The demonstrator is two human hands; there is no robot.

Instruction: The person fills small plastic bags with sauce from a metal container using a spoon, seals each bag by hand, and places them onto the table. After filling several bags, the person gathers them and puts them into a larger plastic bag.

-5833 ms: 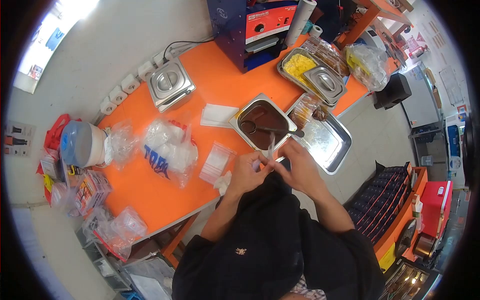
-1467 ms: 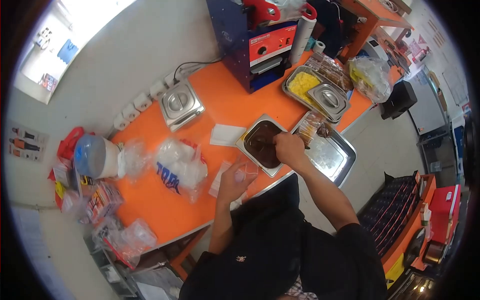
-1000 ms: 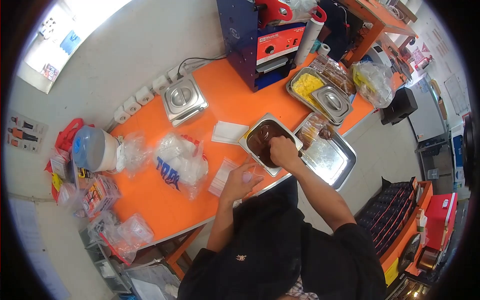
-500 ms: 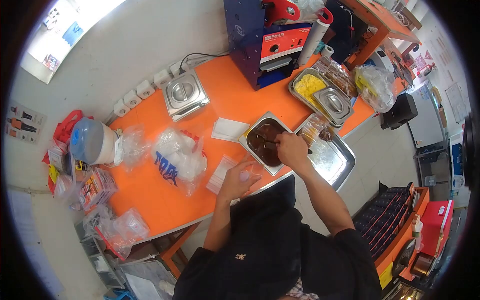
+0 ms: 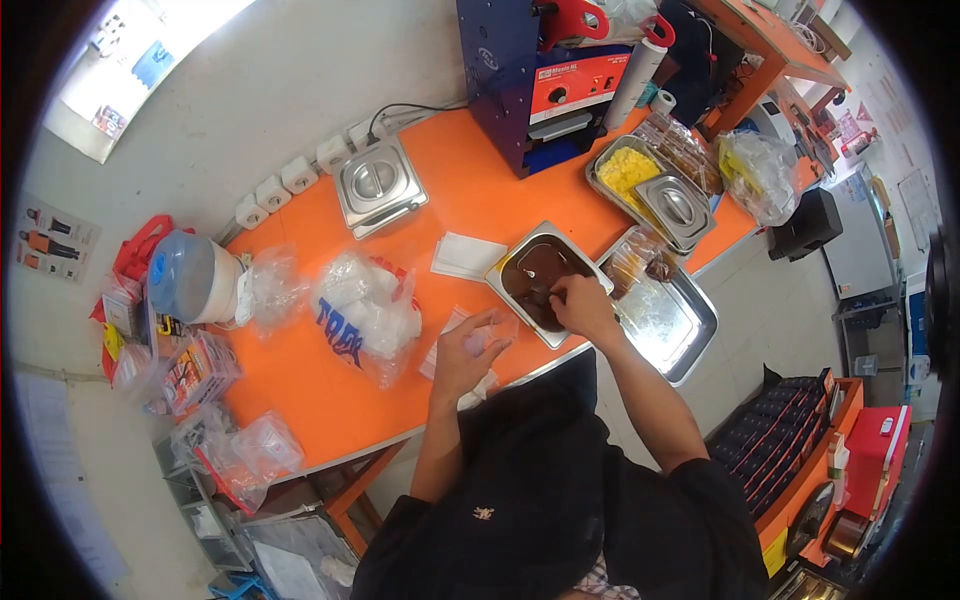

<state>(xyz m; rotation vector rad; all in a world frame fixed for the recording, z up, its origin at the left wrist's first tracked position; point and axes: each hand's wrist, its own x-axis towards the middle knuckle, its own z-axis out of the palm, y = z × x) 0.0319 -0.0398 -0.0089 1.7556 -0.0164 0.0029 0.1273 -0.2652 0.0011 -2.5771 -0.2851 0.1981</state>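
Note:
A steel pan (image 5: 497, 283) of dark brown sauce (image 5: 530, 268) stands at the table's front edge. My right hand (image 5: 580, 305) is closed over the pan's right side, gripping the dark handle of a spoon or ladle; its lower end is hidden in the sauce. Left of the pan, my left hand (image 5: 468, 360) is curled around a small clear plastic bag (image 5: 503, 328), held up beside the rim. Under that hand lies a stack of flat clear packets (image 5: 440, 345). A white paper stack (image 5: 468, 257) rests behind it.
To the right are an empty steel tray (image 5: 680, 335) and a pan of yellow shreds (image 5: 628, 172). A lidded steel pan (image 5: 378, 190) stands at the back, near a blue and red sealing machine (image 5: 560, 90). Plastic bags (image 5: 365, 310) and a blue-lidded tub (image 5: 185, 275) are left.
My right hand has dipped lower toward the sauce, and the utensil's shaft shows less. My left hand has lifted the bag slightly nearer the pan. The view has shifted a little.

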